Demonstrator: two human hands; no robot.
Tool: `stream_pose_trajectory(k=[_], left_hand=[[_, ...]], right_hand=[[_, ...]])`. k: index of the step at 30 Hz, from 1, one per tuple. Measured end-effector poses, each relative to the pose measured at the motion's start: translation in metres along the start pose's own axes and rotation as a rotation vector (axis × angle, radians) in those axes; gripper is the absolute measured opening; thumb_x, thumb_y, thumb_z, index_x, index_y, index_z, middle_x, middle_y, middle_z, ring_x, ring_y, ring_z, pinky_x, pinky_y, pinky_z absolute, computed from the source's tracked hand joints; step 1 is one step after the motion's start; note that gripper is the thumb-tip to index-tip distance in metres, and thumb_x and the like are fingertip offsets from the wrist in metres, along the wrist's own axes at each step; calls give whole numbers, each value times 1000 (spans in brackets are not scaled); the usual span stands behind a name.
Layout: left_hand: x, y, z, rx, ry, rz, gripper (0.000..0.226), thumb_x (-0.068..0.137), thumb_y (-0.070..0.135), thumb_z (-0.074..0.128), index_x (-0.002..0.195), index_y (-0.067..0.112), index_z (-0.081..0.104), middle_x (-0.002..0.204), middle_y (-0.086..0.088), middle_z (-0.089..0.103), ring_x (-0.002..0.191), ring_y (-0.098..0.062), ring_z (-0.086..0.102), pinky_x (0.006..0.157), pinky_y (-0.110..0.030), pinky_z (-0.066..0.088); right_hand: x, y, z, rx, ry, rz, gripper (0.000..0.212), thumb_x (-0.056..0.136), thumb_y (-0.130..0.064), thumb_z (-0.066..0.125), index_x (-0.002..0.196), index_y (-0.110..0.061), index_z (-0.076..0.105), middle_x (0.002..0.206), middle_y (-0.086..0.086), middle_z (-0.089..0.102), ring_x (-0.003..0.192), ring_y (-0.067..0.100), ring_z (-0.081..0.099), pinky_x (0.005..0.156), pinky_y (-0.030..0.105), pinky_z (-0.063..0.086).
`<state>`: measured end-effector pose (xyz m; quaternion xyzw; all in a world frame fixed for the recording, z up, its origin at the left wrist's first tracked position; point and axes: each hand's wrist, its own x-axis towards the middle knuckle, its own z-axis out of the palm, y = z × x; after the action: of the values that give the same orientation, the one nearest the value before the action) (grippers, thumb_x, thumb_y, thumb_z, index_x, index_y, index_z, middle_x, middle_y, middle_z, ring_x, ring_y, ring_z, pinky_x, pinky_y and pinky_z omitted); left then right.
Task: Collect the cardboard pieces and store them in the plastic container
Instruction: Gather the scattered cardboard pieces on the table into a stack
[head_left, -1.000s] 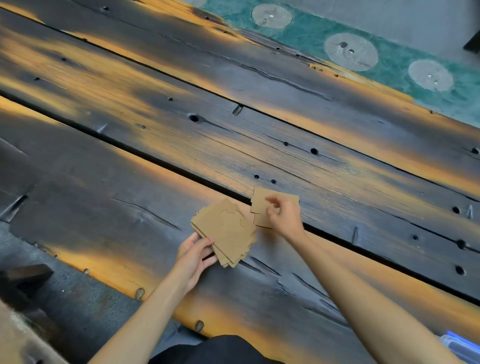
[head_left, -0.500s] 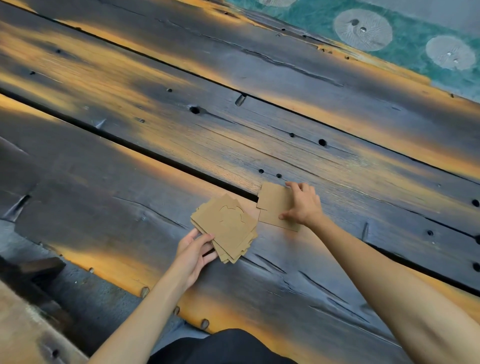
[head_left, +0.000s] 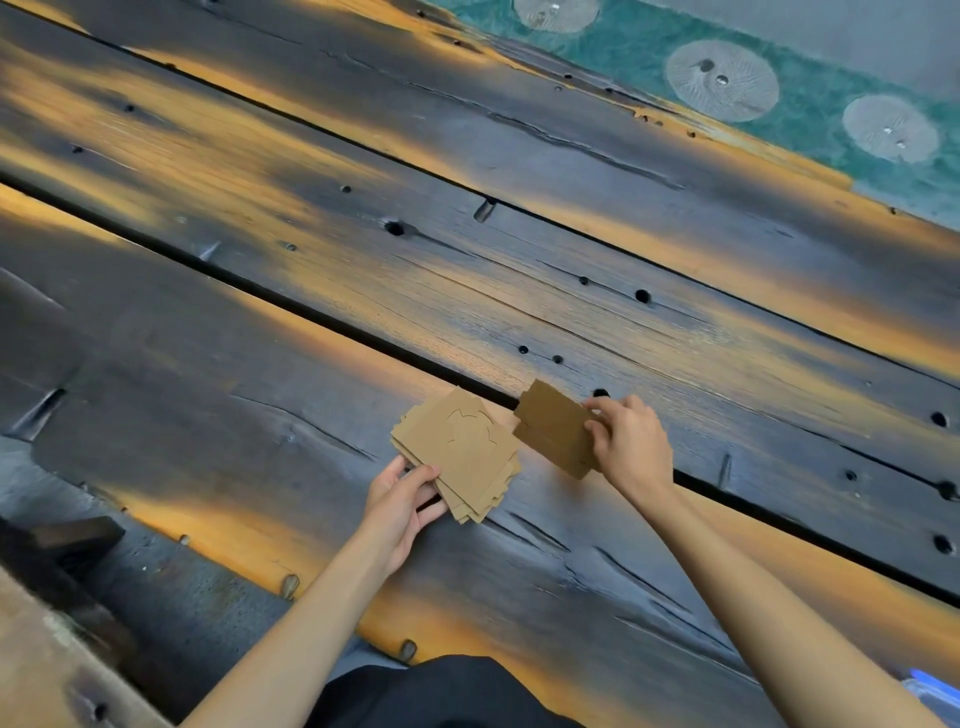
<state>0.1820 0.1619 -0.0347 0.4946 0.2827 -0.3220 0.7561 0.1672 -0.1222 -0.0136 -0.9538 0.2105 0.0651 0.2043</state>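
Observation:
A stack of several brown cardboard pieces (head_left: 460, 454) is fanned out above the dark wooden table (head_left: 260, 338), with my left hand (head_left: 402, 501) gripping its near corner. The top piece has a cut-out shape scored in it. Just to its right my right hand (head_left: 628, 441) pinches a couple of darker cardboard pieces (head_left: 553, 428) by their right edge, lifted and tilted off the planks. The two bundles almost touch. At the bottom right corner a sliver of clear plastic with a blue edge (head_left: 932, 686) shows; I cannot tell whether it is the container.
The table is made of wide charred planks with long gaps (head_left: 311, 306), knot holes and cracks. Beyond its far edge lies a green floor with round pale discs (head_left: 722, 78). A grey floor and wooden bench parts (head_left: 67, 545) sit at the lower left.
My right hand has lifted the loose cardboard pieces off the planks and tilted them up beside the stack. My left hand keeps holding the stack in much the same place.

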Motion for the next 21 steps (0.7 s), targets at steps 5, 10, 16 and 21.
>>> stream_pose_trajectory(k=[5,10,16,21], left_hand=[[-5,-4,8,-19,19,29,35,98,-1,55,128,15,59,123,-11,74,106,-28,74,77,-43,63],[-14,-8,23,-29,-17,69,36,95,1,55,126,19,56,115,-10,75,101,-25,75,76,-44,62],[-32,-10,37,-44,-169,130,48,91,5,59,136,23,52,125,-10,73,113,-23,71,79,-34,60],[-42,-14,34,-101,-279,124,56,85,3,54,141,13,50,130,-16,66,117,-32,62,81,-37,58]], right_hand=[[-41,-33,-5,197,178,-114,29,96,-16,64,123,-22,74,91,-5,56,86,20,57,61,28,39],[-82,-80,5,159,274,-370,38,87,-9,68,122,-22,73,94,2,60,81,19,53,59,30,43],[-114,-100,24,225,180,-365,38,90,-21,66,127,-28,69,123,-1,65,107,20,60,60,36,57],[-124,-97,20,289,209,-342,32,88,-24,65,119,-29,72,121,-3,63,103,16,58,61,32,56]])
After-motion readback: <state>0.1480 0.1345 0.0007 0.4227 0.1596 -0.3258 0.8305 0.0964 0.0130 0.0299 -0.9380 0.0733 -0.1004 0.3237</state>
